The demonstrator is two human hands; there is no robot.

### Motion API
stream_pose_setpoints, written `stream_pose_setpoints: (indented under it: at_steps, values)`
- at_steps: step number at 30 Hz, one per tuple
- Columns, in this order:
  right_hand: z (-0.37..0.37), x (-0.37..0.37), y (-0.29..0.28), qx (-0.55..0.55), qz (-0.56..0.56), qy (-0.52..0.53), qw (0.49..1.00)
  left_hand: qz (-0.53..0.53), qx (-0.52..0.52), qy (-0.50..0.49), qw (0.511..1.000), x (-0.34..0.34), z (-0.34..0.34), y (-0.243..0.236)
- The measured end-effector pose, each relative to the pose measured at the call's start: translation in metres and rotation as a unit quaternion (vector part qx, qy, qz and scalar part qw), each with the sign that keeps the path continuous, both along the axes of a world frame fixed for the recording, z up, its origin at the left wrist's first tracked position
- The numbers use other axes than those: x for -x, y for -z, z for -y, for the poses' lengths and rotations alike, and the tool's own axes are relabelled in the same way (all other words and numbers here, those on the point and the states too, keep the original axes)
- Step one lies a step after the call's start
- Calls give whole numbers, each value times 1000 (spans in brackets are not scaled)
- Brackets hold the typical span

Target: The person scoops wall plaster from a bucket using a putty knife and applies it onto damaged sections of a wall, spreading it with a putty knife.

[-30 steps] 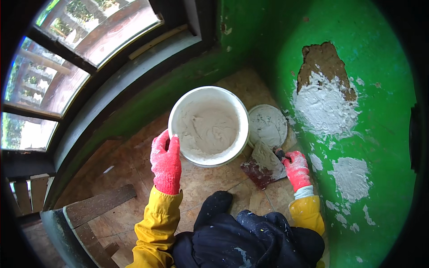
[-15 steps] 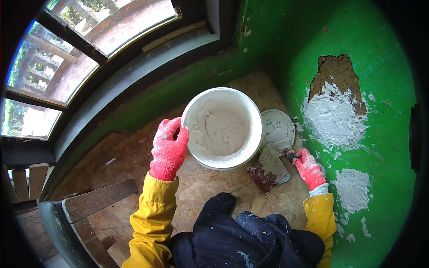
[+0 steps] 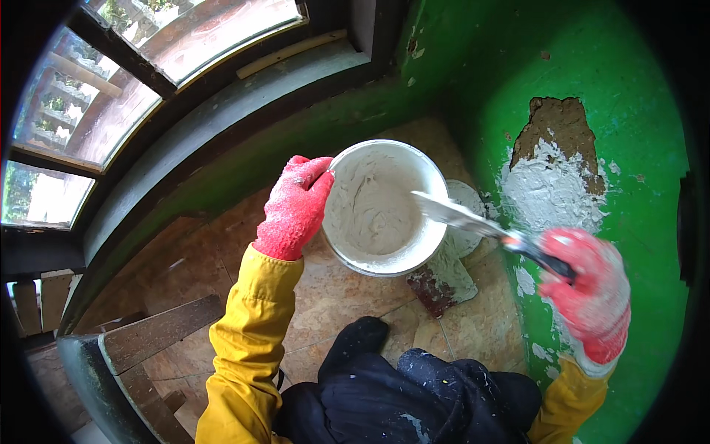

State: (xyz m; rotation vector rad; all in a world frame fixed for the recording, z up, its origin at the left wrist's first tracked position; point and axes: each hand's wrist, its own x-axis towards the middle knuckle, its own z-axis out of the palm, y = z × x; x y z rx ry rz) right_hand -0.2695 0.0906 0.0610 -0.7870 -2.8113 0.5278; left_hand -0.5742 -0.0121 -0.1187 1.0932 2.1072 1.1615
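My left hand (image 3: 294, 206), in a red glove, grips the left rim of a white bucket (image 3: 436, 240) holding pale, creamy compound (image 3: 377, 214). My right hand (image 3: 588, 292), also gloved, is closed on the dark handle of a putty knife (image 3: 455, 214), its metal blade raised over the right side of the bucket and slightly blurred. Behind the bucket, a round lid (image 3: 466, 196) smeared with compound lies on the floor, partly hidden. A dark red board (image 3: 436, 292) coated with compound lies just below it.
A green wall (image 3: 629, 118) at right has rough white patches (image 3: 547, 192) and exposed brown plaster (image 3: 555, 122). A curved dark window frame (image 3: 126, 52) fills the upper left. Wooden slats (image 3: 163, 329) stand at lower left on the tiled floor (image 3: 325, 318); my legs (image 3: 347, 399) are below.
My right hand has lifted the putty knife from beside the board up and toward me, over the bucket. My left hand has moved upward along with the bucket's rim, which now sits further right.
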Motion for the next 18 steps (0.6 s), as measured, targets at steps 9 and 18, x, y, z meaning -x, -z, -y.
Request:
stream_pose_setpoints:
  at_steps: [9, 18]
  values:
    - [-5, 167, 64, -205, 260, -98, 938, -132, 23, -87, 987, -17, -4, 1]
    - [-7, 167, 86, -110, 319, -69, 939, -110, -8, -87, 990, -14, -1, 6]
